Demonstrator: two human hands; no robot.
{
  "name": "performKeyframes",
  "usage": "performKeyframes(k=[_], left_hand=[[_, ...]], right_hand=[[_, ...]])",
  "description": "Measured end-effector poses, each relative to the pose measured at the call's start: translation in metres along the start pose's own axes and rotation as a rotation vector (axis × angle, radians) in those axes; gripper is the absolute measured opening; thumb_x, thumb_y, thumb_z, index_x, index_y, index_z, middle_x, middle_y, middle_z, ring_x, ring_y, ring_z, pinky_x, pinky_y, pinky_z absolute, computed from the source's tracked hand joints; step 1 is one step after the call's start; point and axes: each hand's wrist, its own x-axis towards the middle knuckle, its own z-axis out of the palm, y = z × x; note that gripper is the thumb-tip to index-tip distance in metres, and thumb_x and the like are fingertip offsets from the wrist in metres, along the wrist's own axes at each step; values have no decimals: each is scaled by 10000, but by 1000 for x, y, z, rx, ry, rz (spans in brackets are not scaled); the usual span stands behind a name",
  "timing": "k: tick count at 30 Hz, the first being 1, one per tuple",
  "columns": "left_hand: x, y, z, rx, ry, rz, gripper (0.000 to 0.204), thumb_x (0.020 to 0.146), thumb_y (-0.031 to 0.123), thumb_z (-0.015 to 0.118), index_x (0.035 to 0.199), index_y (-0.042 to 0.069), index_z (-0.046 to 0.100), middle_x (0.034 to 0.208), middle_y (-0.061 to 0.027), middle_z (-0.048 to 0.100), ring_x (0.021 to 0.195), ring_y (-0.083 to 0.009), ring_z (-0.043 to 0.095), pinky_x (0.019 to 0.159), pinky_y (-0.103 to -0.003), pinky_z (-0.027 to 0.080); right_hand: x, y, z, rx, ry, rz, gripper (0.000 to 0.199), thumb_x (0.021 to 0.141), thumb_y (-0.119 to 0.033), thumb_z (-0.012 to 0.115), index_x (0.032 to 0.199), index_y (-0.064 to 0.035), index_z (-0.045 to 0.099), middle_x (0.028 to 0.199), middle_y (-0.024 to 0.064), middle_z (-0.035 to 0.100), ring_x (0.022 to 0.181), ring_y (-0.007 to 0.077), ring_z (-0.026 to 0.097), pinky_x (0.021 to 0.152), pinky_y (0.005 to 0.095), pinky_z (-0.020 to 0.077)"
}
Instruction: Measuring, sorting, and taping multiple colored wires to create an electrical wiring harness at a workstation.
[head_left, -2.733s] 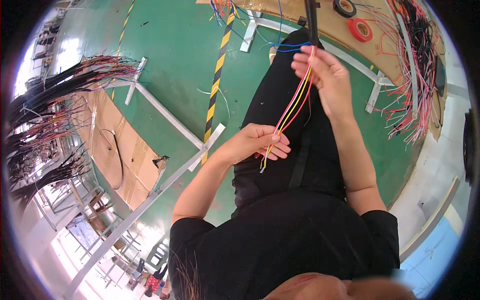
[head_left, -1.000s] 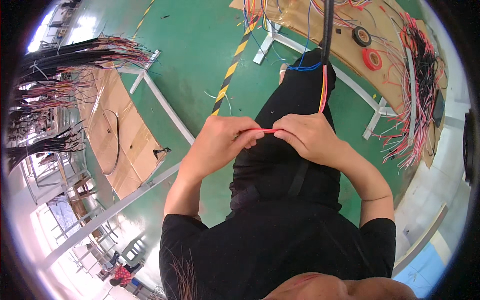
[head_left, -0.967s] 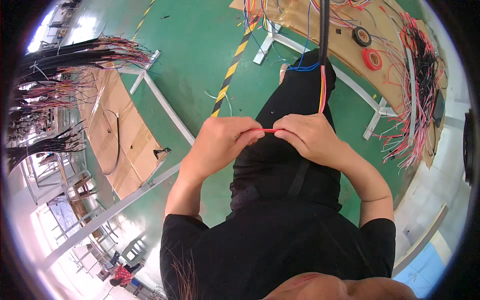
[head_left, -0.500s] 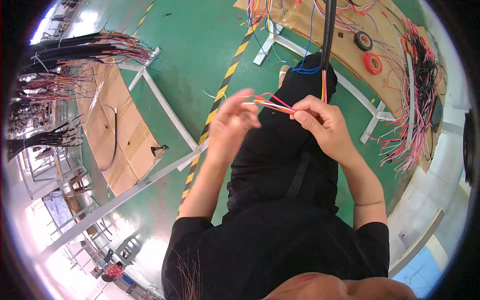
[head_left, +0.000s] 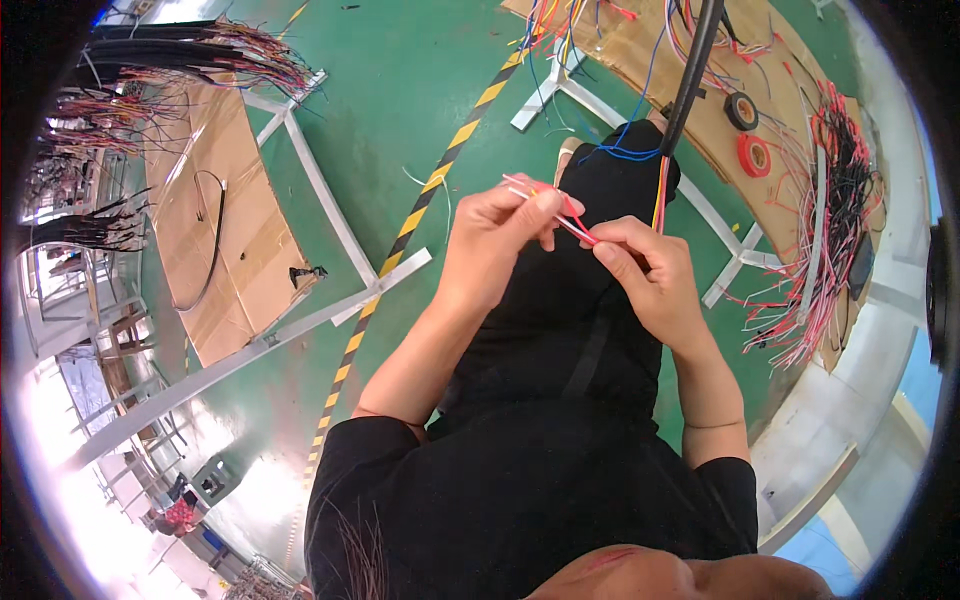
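Note:
Above my lap, my right hand (head_left: 648, 272) pinches a small bundle of wires (head_left: 578, 228) in red, white and other colours. My left hand (head_left: 500, 235) has its thumb and fingers closed on the loose ends of the same wires, to the left of the right hand. Short tips poke out beyond the left thumb. From a black sleeved cable (head_left: 690, 85), which hangs at the upper right, red and yellow wires run down behind my right hand. Blue wires (head_left: 630, 153) stick out sideways near the sleeve's end.
A cardboard-topped table (head_left: 640, 60) at the upper right bears black tape (head_left: 741, 111), red tape (head_left: 753, 156) and a heap of red and black wires (head_left: 840, 190). At left, another cardboard sheet (head_left: 225, 270) lies beside hanging black cable bundles (head_left: 170, 50) and a white metal frame (head_left: 325, 195).
My left hand, loose and blurred before, has moved right and closed on the wire ends. My right hand keeps its pinch. The whole view has shifted slightly.

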Motion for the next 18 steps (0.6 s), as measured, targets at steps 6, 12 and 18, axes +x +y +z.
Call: performKeyframes(k=[6, 12, 18], left_hand=[[-1, 16, -1, 561, -1, 145, 127, 882, 117, 673, 863, 3, 726, 871, -73, 664, 699, -93, 572, 561, -236, 443], [2, 39, -18, 1181, -160, 438, 137, 859, 131, 693, 926, 19, 735, 837, -43, 632, 724, -114, 589, 601, -254, 468], [-1, 23, -25, 399, -193, 55, 442, 824, 289, 726, 1122, -26, 645, 874, -30, 594, 738, -105, 563, 642, -229, 473]], right_hand=[[-2, -2, 3, -47, 31, -53, 123, 911, -95, 615, 944, 17, 653, 748, 40, 625, 612, 68, 494, 552, 216, 372], [-3, 0, -3, -92, 10, -46, 126, 915, -100, 611, 931, 19, 650, 727, 33, 607, 608, 67, 489, 539, 223, 357], [-4, -1, -7, 13, 31, 84, 147, 935, -123, 597, 938, 17, 641, 730, -11, 593, 588, 30, 409, 530, 204, 310]])
